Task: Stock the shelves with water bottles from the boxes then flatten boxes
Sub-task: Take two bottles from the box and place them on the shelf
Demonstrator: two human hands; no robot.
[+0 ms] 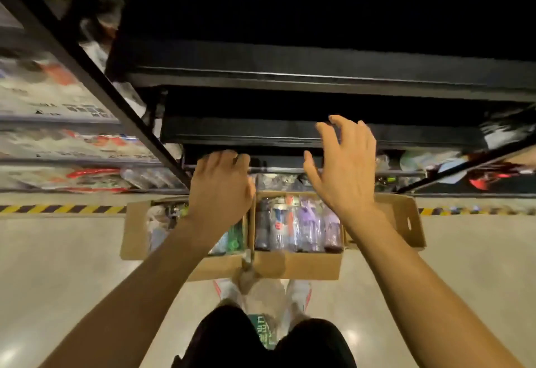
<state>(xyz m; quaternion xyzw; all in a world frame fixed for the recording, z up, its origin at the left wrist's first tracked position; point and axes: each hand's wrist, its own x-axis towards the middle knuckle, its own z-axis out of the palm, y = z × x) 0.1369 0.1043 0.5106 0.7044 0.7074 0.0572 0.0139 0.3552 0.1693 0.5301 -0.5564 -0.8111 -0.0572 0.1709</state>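
Note:
Two open cardboard boxes stand side by side on the floor below the dark shelf unit (290,132). The right box (298,266) holds several wrapped water bottles (295,225), purple, clear and dark. Green and clear wrapped bottles (232,241) lie in the left box (135,231). My left hand (222,188) hovers above the left box with its fingers curled downward; whether they hold anything cannot be told. My right hand (343,164) is raised over the right box, fingers spread and empty, near the lower shelf edge.
A slanted black upright (95,77) separates this bay from packed goods on the left shelves (58,141). Yellow-black tape (61,209) runs along the floor. More wrapped items lie on the bottom shelf (406,164). My feet (261,292) stand just behind the boxes.

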